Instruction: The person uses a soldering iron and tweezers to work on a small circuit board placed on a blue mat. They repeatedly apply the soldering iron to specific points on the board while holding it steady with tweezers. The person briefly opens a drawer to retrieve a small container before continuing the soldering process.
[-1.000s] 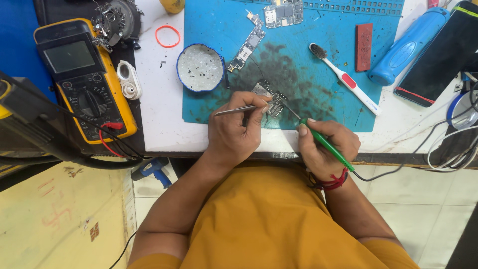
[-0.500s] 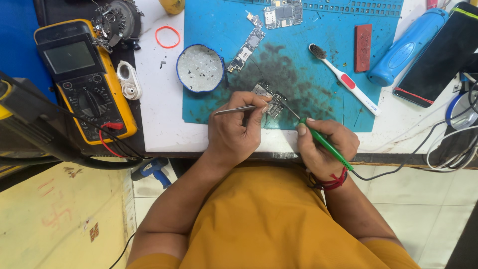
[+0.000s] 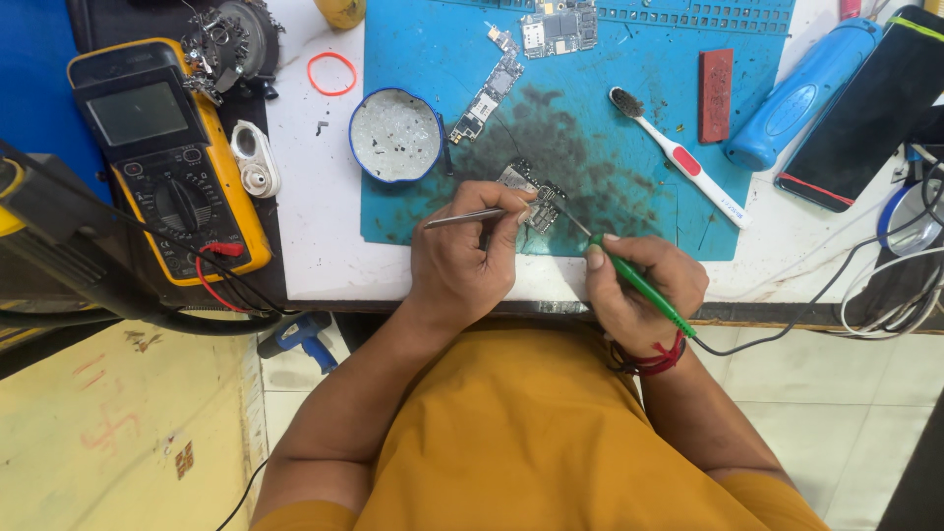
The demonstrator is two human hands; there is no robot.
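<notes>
My left hand [image 3: 462,258] grips metal tweezers [image 3: 462,217], their tip resting on a small circuit board [image 3: 532,193] on the blue work mat [image 3: 610,147]. My right hand [image 3: 644,287] holds a green-handled soldering iron [image 3: 639,285]. Its thin tip touches the same board from the right. Both hands rest at the near edge of the mat, close together.
A yellow multimeter [image 3: 167,157] with red leads lies at the left. A round white dish [image 3: 395,135], a second long circuit board [image 3: 487,93], a red-and-white toothbrush [image 3: 678,157], a blue bottle [image 3: 801,93] and a black phone [image 3: 865,108] sit around the mat. Cables [image 3: 885,285] hang at the right.
</notes>
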